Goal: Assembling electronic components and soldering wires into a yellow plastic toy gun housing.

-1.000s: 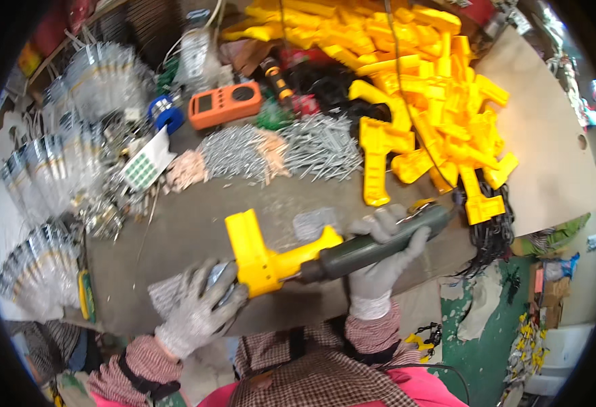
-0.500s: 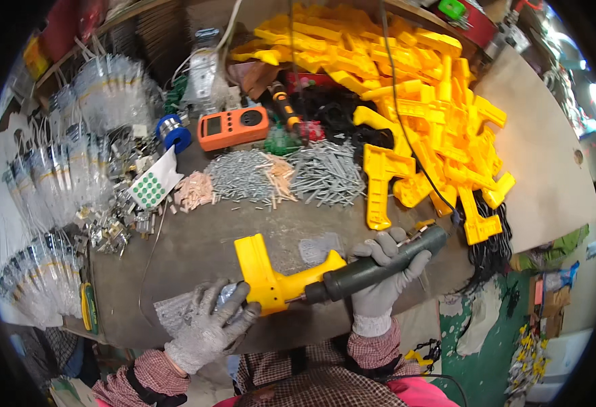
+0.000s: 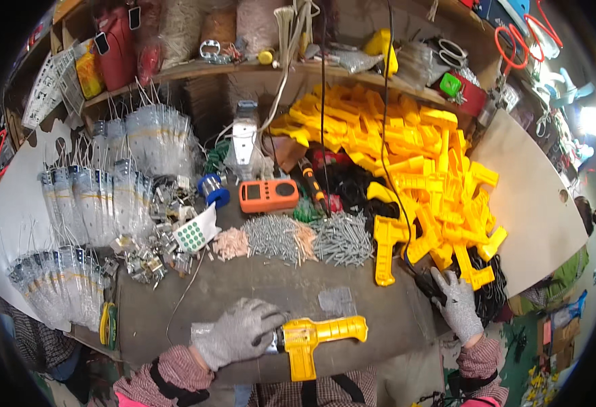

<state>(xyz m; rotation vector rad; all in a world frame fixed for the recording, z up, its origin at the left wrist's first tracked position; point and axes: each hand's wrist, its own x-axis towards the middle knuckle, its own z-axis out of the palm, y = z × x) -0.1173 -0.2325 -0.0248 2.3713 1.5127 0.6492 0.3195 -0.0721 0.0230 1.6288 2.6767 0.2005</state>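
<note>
A yellow gun-shaped plastic housing (image 3: 302,346) lies at the front of the grey work surface, its handle toward me. My left hand (image 3: 240,332), in a grey glove, is curled at the housing's left end, over a clear and silvery part (image 3: 273,342). The palm side is hidden. Over at the right, my gloved right hand (image 3: 459,306) is closed around a dark electric screwdriver (image 3: 429,283), mostly covered by the fingers. Its black cord runs upward from there. A small clear plastic piece (image 3: 337,301) lies behind the housing.
Yellow housings (image 3: 440,183) are heaped at the back right, by black cables (image 3: 491,298). Piles of screws (image 3: 271,237) and an orange meter (image 3: 268,195) stand behind. Bundled clear-wrapped strips (image 3: 60,278), metal parts (image 3: 150,264) and yellow-green snips (image 3: 108,325) are at left.
My right hand has carried the screwdriver off the housing to the right, beside the black cables. The housing has turned so its handle points toward me. The view has tilted up.
</note>
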